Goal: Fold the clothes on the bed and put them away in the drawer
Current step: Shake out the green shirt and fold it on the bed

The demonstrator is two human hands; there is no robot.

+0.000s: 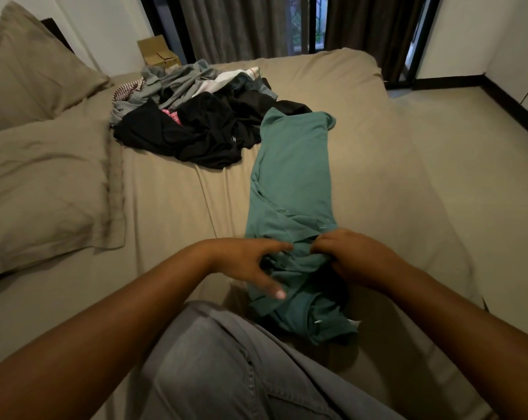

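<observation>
Grey denim knee (226, 359) nearest. Left hand (244, 262) and right hand (356, 262) pinch the near end of the long teal jersey shirt (293, 177), partly folded on the tan-sheeted bed (408, 177). Far left, the unfolded mixed clothes pile (202, 122) remains; no drawer in view.

The shirt (293, 183) lies lengthwise on the bed (408, 177), right of centre, its far end touching the heap of clothes (196, 122) further left; the left hand (244, 262) and right hand (356, 259) grip its near end, side by side; two pillows (44, 183) lie along the left edge; a box (158, 53) stands beyond the far edge, left of the curtains (235, 25).
</observation>
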